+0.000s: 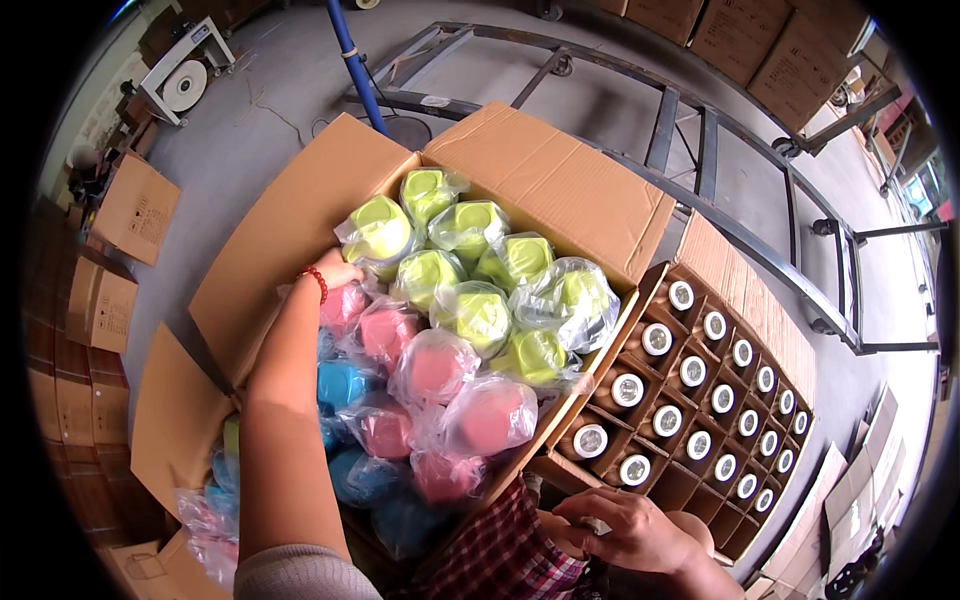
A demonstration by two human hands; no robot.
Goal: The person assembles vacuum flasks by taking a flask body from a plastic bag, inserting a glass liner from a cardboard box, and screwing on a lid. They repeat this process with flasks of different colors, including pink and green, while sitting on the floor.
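An open cardboard carton [560, 165] in front of me holds several pieces in clear plastic bags. Lime green ones [478, 315] lie toward the far right, pink ones [437, 367] across the middle, blue ones [345, 385] nearer the left. Each shows a flat, rounded, many-sided end; their kind is not plain. My left hand [338, 268] reaches inside the carton's left side, between a bagged green piece [378, 228] and a pink one, with its fingers mostly hidden. Low at the right, my right hand [625, 528] is curled beside the carton; whatever it may hold is hidden.
Right of the carton stands a divided box [690, 445] of upright round pieces with white rims. A metal frame on casters [660, 130] and a blue pole [355, 65] stand beyond. Stacked cartons [90, 390] line the left; flattened cardboard [850, 490] lies at right.
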